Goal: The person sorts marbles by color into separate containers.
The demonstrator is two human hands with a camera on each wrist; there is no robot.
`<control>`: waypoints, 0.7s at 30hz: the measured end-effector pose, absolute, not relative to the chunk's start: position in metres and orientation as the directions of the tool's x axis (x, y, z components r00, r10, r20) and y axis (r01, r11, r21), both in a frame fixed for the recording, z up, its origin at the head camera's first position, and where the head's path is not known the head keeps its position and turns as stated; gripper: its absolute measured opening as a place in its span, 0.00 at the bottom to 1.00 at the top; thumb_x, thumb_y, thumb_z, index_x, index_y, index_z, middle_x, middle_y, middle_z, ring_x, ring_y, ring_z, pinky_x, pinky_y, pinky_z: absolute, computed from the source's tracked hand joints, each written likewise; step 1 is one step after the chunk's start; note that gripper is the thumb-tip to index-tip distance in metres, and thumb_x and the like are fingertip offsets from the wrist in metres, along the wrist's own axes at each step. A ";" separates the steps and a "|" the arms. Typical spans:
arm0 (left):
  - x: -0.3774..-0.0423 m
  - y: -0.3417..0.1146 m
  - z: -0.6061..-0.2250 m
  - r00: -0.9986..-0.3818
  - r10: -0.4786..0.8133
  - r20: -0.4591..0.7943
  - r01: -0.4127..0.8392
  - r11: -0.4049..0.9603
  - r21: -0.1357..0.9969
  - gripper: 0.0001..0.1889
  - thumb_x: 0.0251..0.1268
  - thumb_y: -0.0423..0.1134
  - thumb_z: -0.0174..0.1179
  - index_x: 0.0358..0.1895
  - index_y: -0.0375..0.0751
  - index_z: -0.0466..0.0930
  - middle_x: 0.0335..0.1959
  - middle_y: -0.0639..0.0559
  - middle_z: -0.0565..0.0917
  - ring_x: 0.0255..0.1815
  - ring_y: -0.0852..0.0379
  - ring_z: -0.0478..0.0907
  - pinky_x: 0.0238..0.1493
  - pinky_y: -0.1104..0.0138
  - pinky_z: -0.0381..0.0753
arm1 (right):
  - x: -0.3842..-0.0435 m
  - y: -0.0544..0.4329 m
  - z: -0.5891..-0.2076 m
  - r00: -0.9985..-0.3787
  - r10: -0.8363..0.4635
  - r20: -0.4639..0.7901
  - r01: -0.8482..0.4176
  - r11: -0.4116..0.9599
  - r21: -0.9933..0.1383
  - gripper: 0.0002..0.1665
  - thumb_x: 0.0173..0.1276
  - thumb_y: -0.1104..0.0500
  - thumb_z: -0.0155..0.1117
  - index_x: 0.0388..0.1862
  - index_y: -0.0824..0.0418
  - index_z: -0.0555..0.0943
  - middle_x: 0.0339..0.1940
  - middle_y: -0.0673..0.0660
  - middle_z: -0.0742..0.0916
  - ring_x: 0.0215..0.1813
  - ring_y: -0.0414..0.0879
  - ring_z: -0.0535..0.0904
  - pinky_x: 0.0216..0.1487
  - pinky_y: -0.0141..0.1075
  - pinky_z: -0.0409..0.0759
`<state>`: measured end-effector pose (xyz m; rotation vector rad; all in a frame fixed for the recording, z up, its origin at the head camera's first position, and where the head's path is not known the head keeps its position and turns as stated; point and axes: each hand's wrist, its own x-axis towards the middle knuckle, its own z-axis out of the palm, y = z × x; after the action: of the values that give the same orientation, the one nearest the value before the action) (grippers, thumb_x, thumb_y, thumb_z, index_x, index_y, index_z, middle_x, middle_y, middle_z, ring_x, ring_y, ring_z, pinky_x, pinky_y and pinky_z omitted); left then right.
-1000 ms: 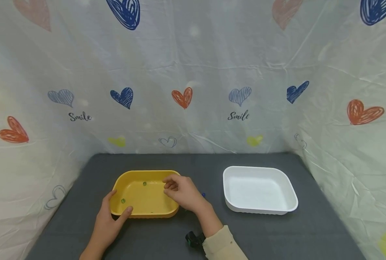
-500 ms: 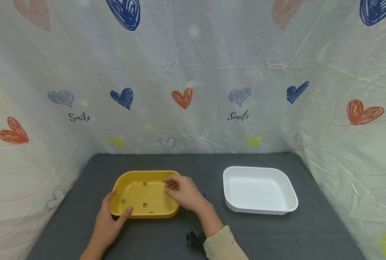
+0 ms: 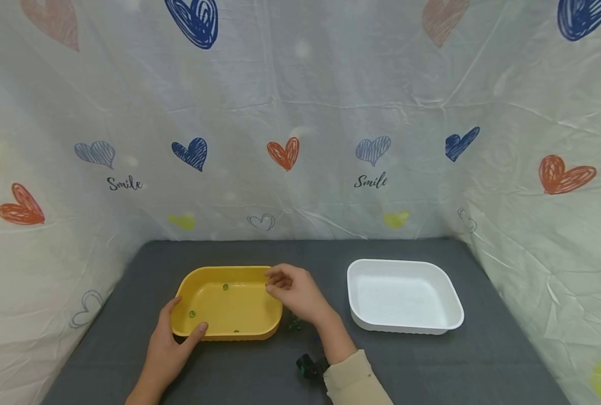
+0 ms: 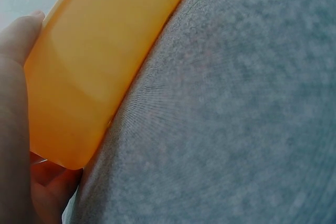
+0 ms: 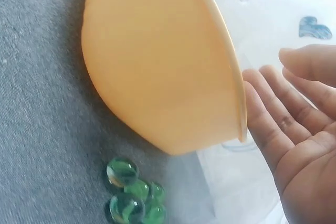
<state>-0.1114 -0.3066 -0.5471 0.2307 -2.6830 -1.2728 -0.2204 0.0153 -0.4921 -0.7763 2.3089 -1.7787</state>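
Note:
A yellow plastic tray (image 3: pixel 219 306) sits on the dark cloth, with green glass marbles (image 3: pixel 192 314) scattered on its floor. My left hand (image 3: pixel 166 349) grips its near left corner, thumb on the front rim and fingers around the left side. The left wrist view shows the thumb at the rim and fingertips low by the tray's base. Over the tray's right rim, my right hand (image 3: pixel 296 292) has loosely bent fingers and nothing in its palm. Several green marbles (image 5: pixel 126 208) lie clustered on the cloth beside the tray, partly hidden under the right hand in the head view.
A white tray (image 3: pixel 404 298) stands to the right with no marbles in it. Near the right forearm is a spot of blue (image 3: pixel 317 338), mostly covered. A black device (image 3: pixel 308 365) sits at the right wrist. A heart-print curtain (image 3: pixel 310 112) hangs behind the table.
My right hand has drawn slightly right, from inside the tray to its right rim. A marble seen rolling loose near the tray's front middle half a second ago no longer shows. Left hand unmoved.

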 end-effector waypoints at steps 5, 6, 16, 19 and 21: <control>-0.111 -0.307 -0.547 -0.974 -0.215 0.071 -0.082 0.626 0.776 0.59 0.73 0.61 0.72 0.89 0.36 0.42 0.85 0.24 0.55 0.81 0.23 0.60 0.75 0.30 0.64 | -0.224 0.022 -0.494 -0.873 -0.430 0.228 -0.325 0.166 -0.931 0.16 0.79 0.59 0.73 0.63 0.54 0.88 0.48 0.49 0.90 0.50 0.45 0.87 0.52 0.39 0.89; -0.111 -0.307 -0.548 -0.974 -0.215 0.072 -0.080 0.625 0.776 0.59 0.73 0.61 0.72 0.89 0.36 0.43 0.85 0.24 0.55 0.81 0.23 0.60 0.75 0.30 0.64 | -0.225 0.024 -0.495 -0.875 -0.422 0.235 -0.329 0.163 -0.930 0.16 0.79 0.60 0.73 0.62 0.54 0.88 0.48 0.50 0.90 0.50 0.45 0.88 0.52 0.39 0.89; -0.111 -0.306 -0.548 -0.974 -0.214 0.069 -0.081 0.618 0.782 0.58 0.73 0.61 0.72 0.89 0.36 0.43 0.85 0.24 0.55 0.81 0.24 0.60 0.75 0.30 0.65 | -0.226 0.037 -0.507 -0.899 -0.361 0.246 -0.320 0.161 -0.934 0.18 0.78 0.63 0.72 0.64 0.62 0.86 0.47 0.53 0.91 0.50 0.48 0.87 0.53 0.41 0.88; -0.111 -0.306 -0.547 -0.974 -0.216 0.069 -0.081 0.618 0.782 0.58 0.73 0.61 0.72 0.89 0.36 0.43 0.85 0.24 0.55 0.81 0.24 0.60 0.75 0.30 0.64 | -0.226 0.040 -0.511 -0.909 -0.349 0.229 -0.300 0.164 -0.940 0.22 0.78 0.61 0.72 0.68 0.57 0.84 0.46 0.52 0.91 0.49 0.48 0.87 0.53 0.41 0.88; -0.111 -0.307 -0.547 -0.974 -0.216 0.067 -0.084 0.619 0.781 0.58 0.73 0.61 0.72 0.89 0.36 0.43 0.85 0.24 0.55 0.81 0.24 0.60 0.76 0.30 0.64 | -0.227 0.042 -0.514 -0.910 -0.352 0.219 -0.290 0.164 -0.943 0.24 0.77 0.61 0.72 0.70 0.55 0.82 0.45 0.52 0.91 0.49 0.48 0.87 0.53 0.41 0.87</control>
<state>-0.1109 -0.3066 -0.5470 0.2507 -2.6855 -1.2835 -0.2271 0.0418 -0.5136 -0.6513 2.3577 -1.8894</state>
